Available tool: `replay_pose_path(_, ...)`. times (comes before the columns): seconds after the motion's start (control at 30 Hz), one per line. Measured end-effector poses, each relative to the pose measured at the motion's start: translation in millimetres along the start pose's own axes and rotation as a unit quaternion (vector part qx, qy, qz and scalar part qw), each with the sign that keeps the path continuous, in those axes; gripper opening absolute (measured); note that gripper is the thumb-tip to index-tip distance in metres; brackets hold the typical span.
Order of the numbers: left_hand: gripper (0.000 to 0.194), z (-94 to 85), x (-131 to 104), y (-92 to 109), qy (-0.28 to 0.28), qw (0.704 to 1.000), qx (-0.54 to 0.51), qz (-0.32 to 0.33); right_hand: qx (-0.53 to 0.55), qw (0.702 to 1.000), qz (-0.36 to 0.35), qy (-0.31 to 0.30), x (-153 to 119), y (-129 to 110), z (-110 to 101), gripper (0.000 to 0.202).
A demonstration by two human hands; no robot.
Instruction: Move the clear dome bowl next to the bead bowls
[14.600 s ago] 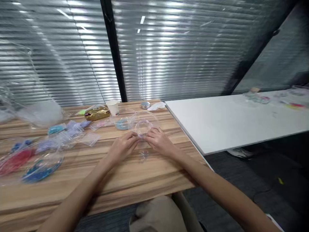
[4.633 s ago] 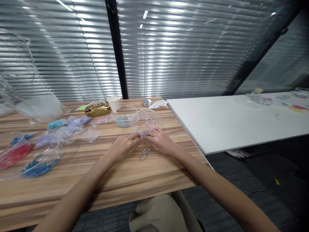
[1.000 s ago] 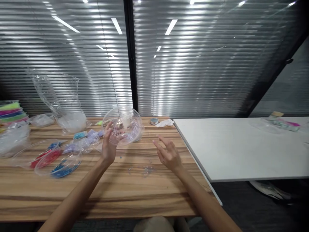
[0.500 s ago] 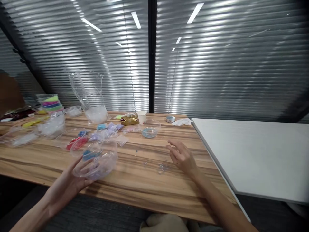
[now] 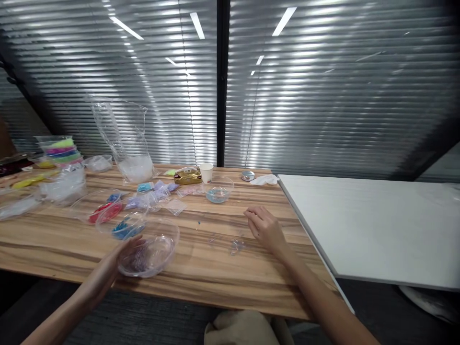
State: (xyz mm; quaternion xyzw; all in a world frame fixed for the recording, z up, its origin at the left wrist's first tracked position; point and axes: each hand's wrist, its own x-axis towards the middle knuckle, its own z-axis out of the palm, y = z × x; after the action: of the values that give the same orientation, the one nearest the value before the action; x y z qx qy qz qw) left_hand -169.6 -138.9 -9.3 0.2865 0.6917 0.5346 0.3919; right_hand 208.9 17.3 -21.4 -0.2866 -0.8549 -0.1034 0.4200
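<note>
Holding hand: the bare left hand is clamped on the left side of a round, clear plastic bowl, thumb up near the rim, other fingers mostly hidden.
Bowl spot: front left, right by the near edge of the wood-grain table; can't tell if the base touches the wood or hangs just above it.
Free side: the bare right hand is loosely curled, fingertips close together; can't tell if anything tiny sits between them.
Steadying tip: honestly, keep that rim level and back the base with a finger or two, since a wide thin bowl held from one side probably wants to tip.
Edge tip: I'd keep the whole base over the wood.
Bowl colour: pale lilac low down, glossy walls; no clue if it's loose bits or tint.
Loose stuff: thin, clear, shiny slivers lie scattered near the right hand; they look super light, so slow moves are safer.
Blue neighbour: a clear round bowl with bright blue bits is just behind; the rims overlap in view, so give it room.
Packets: small crinkly lilac plastic packets in a soft heap.
Back row: a crinkled gold foil packet, matte white paper cup and smooth round silver tin.
</note>
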Motion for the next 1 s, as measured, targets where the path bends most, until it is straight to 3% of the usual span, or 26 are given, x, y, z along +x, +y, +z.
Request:
replay_pose_path(0.07, 0.036, 3.6, 7.7, 1.1, -0.015, 0.999, -0.029, -0.019, 0.008, 1.000, 0.013, -0.018, -0.4, 0.6, 2.2, 0.024)
replay_pose_path(0.23, 0.025, 17.5, 14.9, 12.5, 0.042, 0.997, -0.054, -0.029, 0.001, 0.997, 0.052, -0.061, -2.7, 3.8, 8.2, 0.021)
replay_pose_path(0.5, 0.031, 26.8, 19.5, 19.9, 0.028, 0.999, -0.042, 0.019, -0.029, 0.992, 0.075, -0.098, -4.1, 1.2, 9.5, 0.018)
replay_pose_path(0.67, 0.047, 18.3, 4.6, 9.5, 0.146, 0.982, -0.001, 0.123, -0.020, 0.995, 0.055, -0.083, -6.7, 3.4, 11.4, 0.018)
replay_pose_path(0.77, 0.048, 3.1, -6.4, 7.2, 0.190, 0.942, 0.132, 0.244, -0.018, 0.995, 0.049, -0.085, -8.3, 4.7, 14.4, 0.018)
replay_pose_path(0.87, 0.039, -12.4, -3.9, 12.9, 0.198, 0.853, 0.295, 0.383, -0.013, 0.995, 0.045, -0.092, -9.2, 4.0, 16.3, 0.018)
replay_pose_path(0.93, 0.035, -20.9, 6.9, 16.8, 0.165, 0.792, 0.384, 0.445, -0.014, 0.994, 0.052, -0.092, -9.5, 3.4, 16.6, 0.018)
replay_pose_path(1.0, 0.033, -27.8, 22.0, 17.3, 0.106, 0.757, 0.446, 0.466, -0.014, 0.994, 0.057, -0.088, -9.9, 4.0, 16.4, 0.019)
